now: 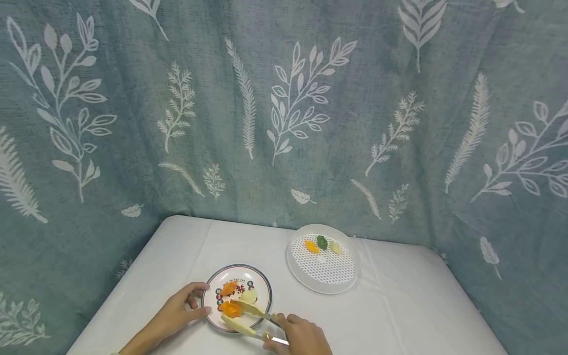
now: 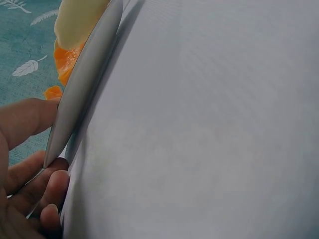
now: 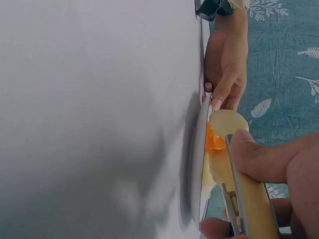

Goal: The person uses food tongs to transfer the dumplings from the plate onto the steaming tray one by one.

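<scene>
My left hand (image 1: 179, 309) holds the left rim of a white plate (image 1: 265, 291) with a dark-edged border, thumb on top and fingers beneath in the left wrist view. In my right hand (image 1: 306, 336) is a pair of metal tongs (image 1: 266, 337) with pale yellow tips. The tips stand on either side of an orange food piece (image 1: 230, 309) at the plate's front; in the right wrist view one tip partly covers the orange piece (image 3: 213, 141). Behind it on the plate lie another orange piece (image 1: 229, 288) and a pale, whitish piece (image 1: 249, 296).
Farther back to the right, a round white perforated tray (image 1: 321, 287) holds a yellow piece (image 1: 312, 246), a green broccoli-like piece (image 1: 322, 242) and a pale piece (image 1: 336, 247). A white cloth (image 1: 399, 296) covers the table, and a leaf-patterned teal curtain (image 1: 257, 187) hangs around it.
</scene>
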The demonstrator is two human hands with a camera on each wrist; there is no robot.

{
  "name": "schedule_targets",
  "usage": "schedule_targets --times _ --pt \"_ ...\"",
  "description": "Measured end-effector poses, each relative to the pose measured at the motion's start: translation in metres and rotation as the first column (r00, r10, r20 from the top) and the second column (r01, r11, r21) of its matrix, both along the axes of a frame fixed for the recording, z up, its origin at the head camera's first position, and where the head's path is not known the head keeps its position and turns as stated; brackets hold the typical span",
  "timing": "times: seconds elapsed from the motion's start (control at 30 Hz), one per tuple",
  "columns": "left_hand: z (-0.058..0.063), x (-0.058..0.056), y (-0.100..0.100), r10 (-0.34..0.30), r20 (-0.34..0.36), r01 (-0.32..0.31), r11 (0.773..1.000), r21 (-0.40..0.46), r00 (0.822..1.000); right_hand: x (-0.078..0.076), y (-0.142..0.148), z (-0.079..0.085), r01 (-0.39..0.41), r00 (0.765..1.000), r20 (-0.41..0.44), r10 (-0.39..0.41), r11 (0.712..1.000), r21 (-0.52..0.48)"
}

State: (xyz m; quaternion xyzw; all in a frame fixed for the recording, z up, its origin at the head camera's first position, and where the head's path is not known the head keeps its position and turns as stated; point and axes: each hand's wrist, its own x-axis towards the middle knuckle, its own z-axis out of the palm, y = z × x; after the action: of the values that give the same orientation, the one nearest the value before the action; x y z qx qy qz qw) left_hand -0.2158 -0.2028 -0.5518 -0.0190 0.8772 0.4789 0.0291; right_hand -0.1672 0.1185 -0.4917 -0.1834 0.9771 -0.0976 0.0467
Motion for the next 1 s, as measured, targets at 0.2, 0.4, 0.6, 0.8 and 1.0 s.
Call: schedule_targets --times 0.2,0.4,0.6,0.8,1.0 --pt "-0.002 -0.001 0.0 -0.004 0.009 0.004 1.0 0.001 1.0 -0.003 0.003 -0.004 -0.037 0.999 -0.009 0.037 0.998 -0.054" --pt "0.0 -0.002 0.0 0.002 0.009 -0.002 1.0 0.007 1.0 -0.002 0.007 -0.005 -0.054 0.997 -0.059 0.048 0.992 -0.11" --pt "-0.001 -0.001 -0.001 0.0 0.006 0.0 1.0 -0.002 1.0 -0.002 0.012 -0.002 -0.014 0.998 -0.06 0.0 0.97 -0.241" --pt "-0.001 -0.001 0.0 0.007 0.004 -0.007 1.0 0.0 1.0 -0.004 0.017 0.003 -0.017 0.996 -0.09 -0.012 0.951 -0.307" --pt "-0.001 -0.001 0.001 0.009 0.0 -0.009 1.0 -0.002 1.0 -0.005 0.017 0.004 -0.003 0.999 -0.048 -0.011 0.96 -0.28"
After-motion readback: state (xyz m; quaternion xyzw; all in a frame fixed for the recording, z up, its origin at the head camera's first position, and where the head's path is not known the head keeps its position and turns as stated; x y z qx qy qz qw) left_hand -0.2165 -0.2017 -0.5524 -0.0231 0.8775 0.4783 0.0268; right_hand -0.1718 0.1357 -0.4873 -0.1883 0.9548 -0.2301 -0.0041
